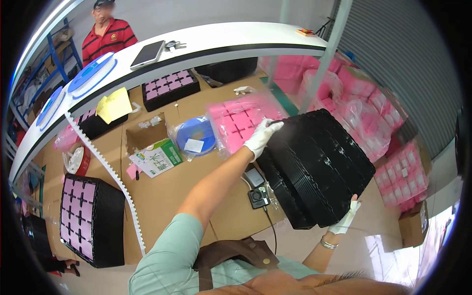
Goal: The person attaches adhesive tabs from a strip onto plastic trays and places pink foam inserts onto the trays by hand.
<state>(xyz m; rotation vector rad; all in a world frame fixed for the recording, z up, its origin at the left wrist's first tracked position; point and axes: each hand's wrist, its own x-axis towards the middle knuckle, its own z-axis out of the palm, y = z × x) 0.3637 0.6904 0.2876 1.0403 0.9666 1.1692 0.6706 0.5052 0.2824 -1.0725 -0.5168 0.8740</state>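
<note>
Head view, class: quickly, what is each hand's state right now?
Left hand: closed on the upper-left edge of the ridged black container.
Right hand: holding its lower-right edge, fingers partly hidden.

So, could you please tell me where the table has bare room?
Bare cardboard lies between the white toothed strip and the left forearm. Crowded: behind, with the open box, blue reel and pink pack; right, where left hand and right hand hold black trays.

White left glove [263,139] at centre, white right glove [346,221] and silver bangles [329,244] lower right, pale green short-sleeved shirt [166,251], brown strap [227,252] with brass-coloured snap [266,261] at lower centre
</note>
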